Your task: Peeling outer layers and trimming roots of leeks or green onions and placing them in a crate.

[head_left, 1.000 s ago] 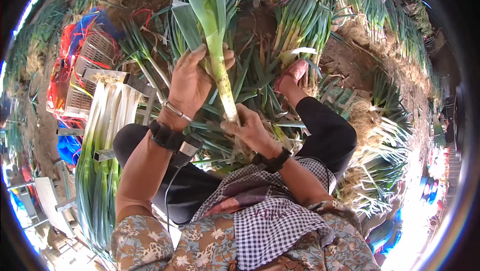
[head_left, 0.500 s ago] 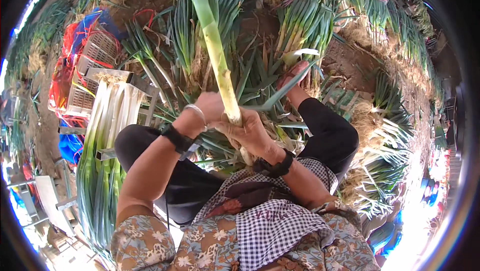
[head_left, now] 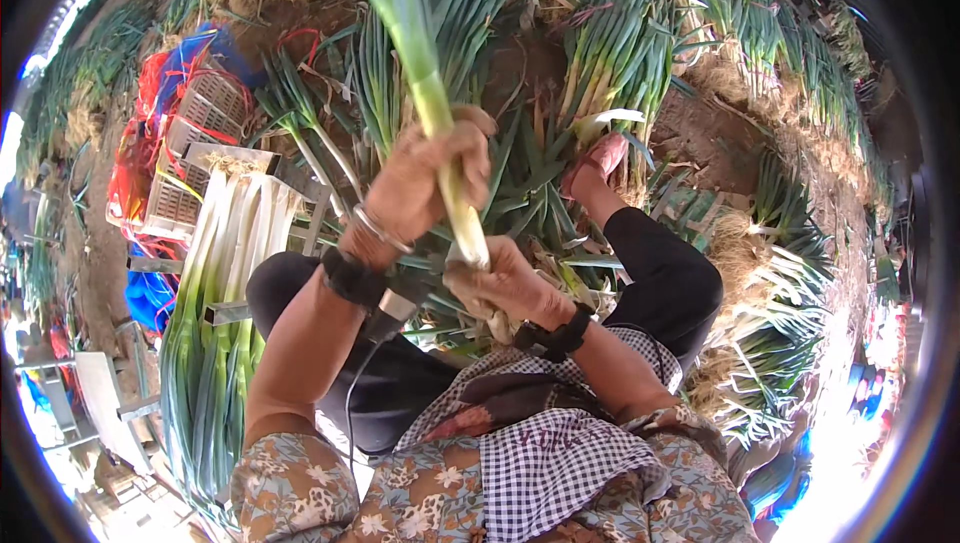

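Note:
One long leek [head_left: 427,98] slants up from my lap, its green leaves running past the upper edge and its white base [head_left: 470,248] pointing down at me. My left hand [head_left: 425,178] is wrapped round the pale shank partway up. Below it, my right hand [head_left: 505,283] is closed round the root end, with its fingertips partly hidden. Under and beyond both hands lies a heap of loose green leaves [head_left: 530,213].
At my left, trimmed leeks [head_left: 235,243] lie stacked on a metal frame [head_left: 285,171], beside a beige plastic crate [head_left: 195,123] with red and blue netting. Untrimmed leek bundles [head_left: 605,53] stand ahead; more rooty leeks [head_left: 770,283] lie at right. My foot [head_left: 597,163] rests among leaves.
My left hand has moved up from beside the base and now grips the shank. The right hand stays at the root end. A leaf strip jutting out beside it no longer shows there.

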A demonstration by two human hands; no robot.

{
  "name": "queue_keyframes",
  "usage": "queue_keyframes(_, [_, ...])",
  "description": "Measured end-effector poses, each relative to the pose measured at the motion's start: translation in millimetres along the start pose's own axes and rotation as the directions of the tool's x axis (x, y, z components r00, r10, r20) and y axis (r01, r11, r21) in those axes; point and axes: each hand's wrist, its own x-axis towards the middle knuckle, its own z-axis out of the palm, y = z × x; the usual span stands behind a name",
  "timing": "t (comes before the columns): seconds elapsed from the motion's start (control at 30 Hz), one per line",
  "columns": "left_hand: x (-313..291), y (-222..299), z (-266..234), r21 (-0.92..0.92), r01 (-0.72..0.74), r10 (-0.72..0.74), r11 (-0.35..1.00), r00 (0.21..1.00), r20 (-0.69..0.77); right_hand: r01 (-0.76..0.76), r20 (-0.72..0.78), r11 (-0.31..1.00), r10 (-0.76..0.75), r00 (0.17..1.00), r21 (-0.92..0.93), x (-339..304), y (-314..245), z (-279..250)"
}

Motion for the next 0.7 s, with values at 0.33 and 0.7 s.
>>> queue_keyframes(0.33, [7.0, 37.1, -3.2, 0.487, -0.233, 0.340, 0.841, 0.929, -0.143, 0.146, -0.232, 0.588, -0.518, 0.823, -0.796, 21.1, 19.4, -23.6])
queue_keyframes(0.7, [-0.7, 46.1, -20.4, 0.302, -0.289, 0.409, 0.909, 0.762, -0.503, 0.242, -0.171, 0.953, -0.273, 0.947, -0.182, 37.8, -24.7, -34.7])
